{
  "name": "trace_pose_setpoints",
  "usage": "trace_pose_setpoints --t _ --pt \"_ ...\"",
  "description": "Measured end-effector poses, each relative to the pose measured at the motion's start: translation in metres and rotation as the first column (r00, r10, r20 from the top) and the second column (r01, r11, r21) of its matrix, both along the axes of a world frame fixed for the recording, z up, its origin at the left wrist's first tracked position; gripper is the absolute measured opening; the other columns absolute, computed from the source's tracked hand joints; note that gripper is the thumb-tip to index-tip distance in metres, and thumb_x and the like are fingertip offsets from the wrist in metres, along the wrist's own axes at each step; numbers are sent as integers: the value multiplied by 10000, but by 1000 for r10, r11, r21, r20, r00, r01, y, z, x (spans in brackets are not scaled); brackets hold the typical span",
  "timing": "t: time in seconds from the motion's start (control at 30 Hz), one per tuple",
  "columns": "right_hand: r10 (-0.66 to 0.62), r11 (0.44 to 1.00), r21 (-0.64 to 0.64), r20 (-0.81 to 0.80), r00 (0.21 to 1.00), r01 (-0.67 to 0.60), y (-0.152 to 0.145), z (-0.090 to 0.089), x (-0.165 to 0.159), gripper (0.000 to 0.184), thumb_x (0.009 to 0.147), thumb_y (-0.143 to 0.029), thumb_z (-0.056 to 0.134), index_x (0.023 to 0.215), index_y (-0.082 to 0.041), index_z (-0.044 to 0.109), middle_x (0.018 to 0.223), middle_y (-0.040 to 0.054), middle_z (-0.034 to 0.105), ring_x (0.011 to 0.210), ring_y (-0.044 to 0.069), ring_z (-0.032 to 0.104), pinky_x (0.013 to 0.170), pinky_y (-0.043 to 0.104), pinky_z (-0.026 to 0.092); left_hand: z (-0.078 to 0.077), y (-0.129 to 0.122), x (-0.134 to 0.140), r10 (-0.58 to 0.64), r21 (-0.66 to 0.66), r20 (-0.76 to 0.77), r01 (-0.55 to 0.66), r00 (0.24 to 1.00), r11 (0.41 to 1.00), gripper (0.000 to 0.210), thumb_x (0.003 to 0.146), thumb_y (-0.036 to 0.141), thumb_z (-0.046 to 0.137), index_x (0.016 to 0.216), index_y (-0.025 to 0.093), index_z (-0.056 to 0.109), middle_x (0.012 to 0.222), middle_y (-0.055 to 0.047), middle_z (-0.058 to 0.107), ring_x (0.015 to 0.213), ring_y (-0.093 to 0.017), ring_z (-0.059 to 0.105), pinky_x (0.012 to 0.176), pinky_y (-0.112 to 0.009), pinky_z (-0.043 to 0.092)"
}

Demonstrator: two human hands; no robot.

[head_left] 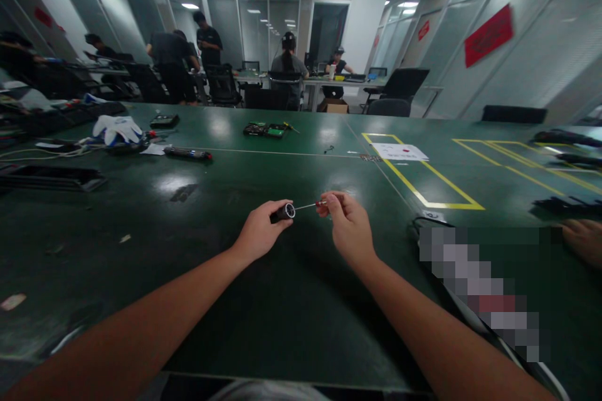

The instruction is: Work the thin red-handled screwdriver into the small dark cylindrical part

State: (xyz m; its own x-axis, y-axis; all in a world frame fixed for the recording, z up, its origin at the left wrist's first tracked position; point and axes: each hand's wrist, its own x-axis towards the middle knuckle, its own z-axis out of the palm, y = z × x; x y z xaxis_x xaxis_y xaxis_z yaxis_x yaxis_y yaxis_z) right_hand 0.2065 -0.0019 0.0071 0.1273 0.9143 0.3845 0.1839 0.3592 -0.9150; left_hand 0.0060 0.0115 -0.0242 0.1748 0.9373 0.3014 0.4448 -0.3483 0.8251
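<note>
My left hand (259,232) is closed around a short black cylinder (284,211), whose round end with a pale ring faces right. Between the fingers of my right hand (348,223) is a small screwdriver (306,206) with a red part near the handle and a thin metal shaft. The shaft points left, its tip at the cylinder's ringed end; whether it touches or goes in I cannot tell. Both hands are above the green table (226,313), and my right fingers hide most of the screwdriver's handle.
White gloves (117,130), a dark pen-like tool (188,153) and a black tray (51,177) lie left. Farther back is an open green-and-black case (266,130). At right are yellow tape (451,205), a paper sheet (399,151), a blurred-out strip with a cable, and another person's hand (583,241).
</note>
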Motion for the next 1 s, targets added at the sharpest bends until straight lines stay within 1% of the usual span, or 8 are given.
trace_pose_setpoints --t 0.1,0.2,0.27,0.47,0.73,0.87,0.93,1.0 --pt "-13 996 -92 -154 988 -1 10 -10 2 284 917 -487 629 910 -211 696 777 31 695 710 183 641 721 349 519 5 -3 2 -13 24 -49 15 999 1000 432 855 108 709 1269 230 694 1169 -56 699 1089 -219 640 1004 -389 472" --pt "-31 947 -297 -469 883 -124 22 -15 10 245 877 -439 674 807 -205 674 690 9 630 607 152 576 696 347 543 11 -3 1 -84 138 -111 100 990 985 420 869 105 702 1269 231 692 1213 -55 692 1134 -211 630 1023 -372 467" --pt "-93 908 -389 -548 831 -155 28 -17 15 253 876 -413 675 737 -203 655 615 -9 568 539 131 510 672 342 554 13 0 -1 -94 154 -163 120 982 981 405 873 119 707 1261 233 696 1211 -53 694 1127 -211 634 1015 -370 471" --pt "-144 953 -303 -475 868 -7 30 -23 14 218 845 -413 717 764 -215 671 695 5 633 620 143 576 625 293 536 11 1 -5 -107 22 -254 116 961 993 355 876 146 702 1220 235 715 1173 -62 697 1075 -228 644 959 -387 493" --pt "-241 947 -301 -432 869 112 31 -25 13 231 840 -446 698 804 -218 679 713 5 652 640 145 596 599 277 499 14 -3 -4 -75 37 -345 94 936 995 297 853 155 712 1146 200 699 1192 -77 676 1103 -245 630 974 -397 494" --pt "-261 951 -269 -441 859 152 33 -21 16 240 834 -459 700 813 -222 671 720 2 653 651 146 602 617 281 500 20 -9 -1 -126 48 -470 168 874 985 487 923 204 631 1405 231 560 1286 -86 639 1129 -250 624 967 -402 498" --pt "-256 956 -248 -445 858 157 32 -20 16 251 828 -469 706 822 -221 666 727 1 654 652 145 602 630 285 502 25 -12 3 -180 22 -535 227 826 974 432 945 215 578 1377 230 571 1291 -85 627 1089 -246 633 917 -392 511" --pt "-248 961 -224 -449 858 161 32 -19 17 267 821 -482 710 828 -219 662 731 -1 655 651 143 600 640 289 504 32 -15 10 -226 -20 -569 262 791 965 310 945 222 546 1245 207 621 1240 -87 637 1031 -241 642 858 -376 518"
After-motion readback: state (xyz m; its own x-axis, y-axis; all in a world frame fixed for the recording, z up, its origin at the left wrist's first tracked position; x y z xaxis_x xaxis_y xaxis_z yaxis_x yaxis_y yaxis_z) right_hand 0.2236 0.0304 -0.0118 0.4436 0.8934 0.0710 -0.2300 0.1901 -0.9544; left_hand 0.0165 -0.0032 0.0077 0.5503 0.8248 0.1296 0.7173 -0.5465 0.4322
